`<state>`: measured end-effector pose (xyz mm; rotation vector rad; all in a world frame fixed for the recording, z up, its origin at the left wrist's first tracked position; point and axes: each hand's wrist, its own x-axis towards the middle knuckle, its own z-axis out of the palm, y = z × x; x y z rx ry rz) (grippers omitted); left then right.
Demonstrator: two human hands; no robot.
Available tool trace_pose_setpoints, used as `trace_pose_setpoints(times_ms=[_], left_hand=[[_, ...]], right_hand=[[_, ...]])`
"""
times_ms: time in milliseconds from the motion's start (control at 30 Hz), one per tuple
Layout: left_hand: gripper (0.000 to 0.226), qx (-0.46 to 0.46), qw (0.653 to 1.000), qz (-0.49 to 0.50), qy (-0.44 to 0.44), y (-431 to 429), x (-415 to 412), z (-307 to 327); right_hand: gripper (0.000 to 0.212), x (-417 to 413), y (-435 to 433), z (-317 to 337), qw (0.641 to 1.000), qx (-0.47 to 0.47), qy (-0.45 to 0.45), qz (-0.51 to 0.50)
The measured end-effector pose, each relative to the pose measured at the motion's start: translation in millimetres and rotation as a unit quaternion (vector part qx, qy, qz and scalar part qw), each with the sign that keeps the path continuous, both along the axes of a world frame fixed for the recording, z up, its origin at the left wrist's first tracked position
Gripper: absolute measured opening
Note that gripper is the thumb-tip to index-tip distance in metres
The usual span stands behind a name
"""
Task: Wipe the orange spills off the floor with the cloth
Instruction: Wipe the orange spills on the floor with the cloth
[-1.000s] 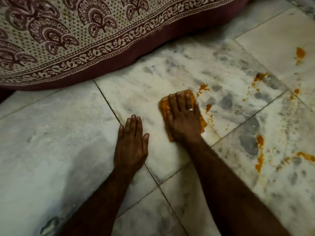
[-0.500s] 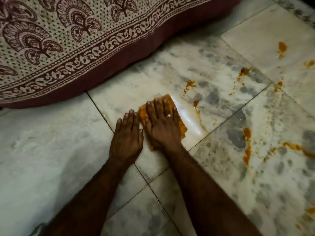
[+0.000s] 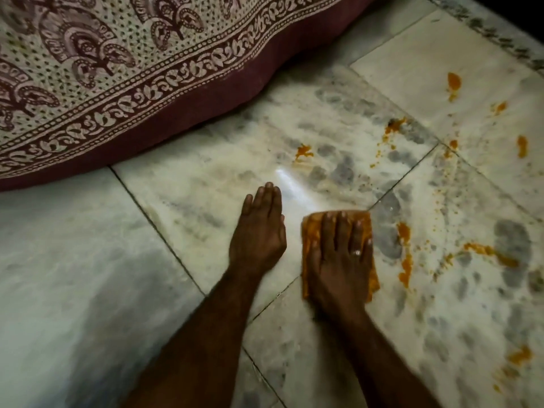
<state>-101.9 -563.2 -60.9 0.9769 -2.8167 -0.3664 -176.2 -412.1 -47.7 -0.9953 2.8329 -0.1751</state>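
The right hand [image 3: 338, 260] presses flat, fingers spread, on the cloth [image 3: 310, 231] on the floor [image 3: 88, 260]. The left hand [image 3: 259, 231] rests flat just left of the cloth. Spills [image 3: 404, 254] lie to its right. The cloth looks soft and light; a palm on its middle should hold it.

Counts, each placed from the cloth [image 3: 309, 228]:

- Cloth: 1, stained orange.
- Hands: 2. The right hand [image 3: 338, 260] is on top of the cloth, and the left hand [image 3: 257, 234] is just left of it.
- Ring [image 3: 357, 252]: 1, on a finger over the cloth.
- Orange spills [image 3: 303, 151]: at least 9 larger blotches. One is beyond the cloth; the rest are to its right.
- Specks among them: too small to count.
- Marble tiles [image 3: 73, 260]: at least 5, each only partly in view. The cloth lies across a joint.
- Patterned bedspread [image 3: 117, 83]: 1, well beyond the cloth, to the left.
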Motion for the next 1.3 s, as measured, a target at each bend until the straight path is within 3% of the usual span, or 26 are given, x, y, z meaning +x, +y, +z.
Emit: trace_pose_setpoints(times_ms=[133, 267, 500, 700, 833, 1033, 1167, 1300], left_hand=[[0.059, -0.023, 1.000, -0.002, 0.003, -1, 1, -2], [0.059, -0.049, 0.999, 0.001, -0.024, -2, 3, -5], [0.062, -0.017, 0.999, -0.012, -0.032, -3, 2, 0], [0.062, -0.017, 0.999, -0.029, -0.040, 0, 1, 2], [0.062, -0.015, 0.999, -0.040, -0.035, 1, 0, 3], [0.064, 0.005, 0.998, -0.039, -0.052, 0, 0, 7], [0.065, 0.003, 0.998, -0.032, -0.054, -1, 0, 3], [0.066, 0.002, 0.997, -0.033, -0.063, -2, -3, 3]], right_hand=[[0.064, 23, -7, -5, 0.996, 0.011, 0.004, 0.083], [0.061, -20, -44, -3, 0.991, -0.006, 0.007, 0.136], [0.068, -96, -21, 6, 1.000, 0.023, -0.007, 0.021], [0.065, -17, 54, -2, 0.996, 0.009, -0.001, -0.089], [0.066, 34, 43, -6, 0.999, 0.006, 0.010, -0.029], [0.062, -25, 11, -1, 0.996, -0.014, 0.032, 0.080], [0.064, -83, 21, 0, 0.999, -0.006, 0.040, 0.013], [0.065, -84, 62, 2, 0.994, -0.009, 0.022, -0.107]])
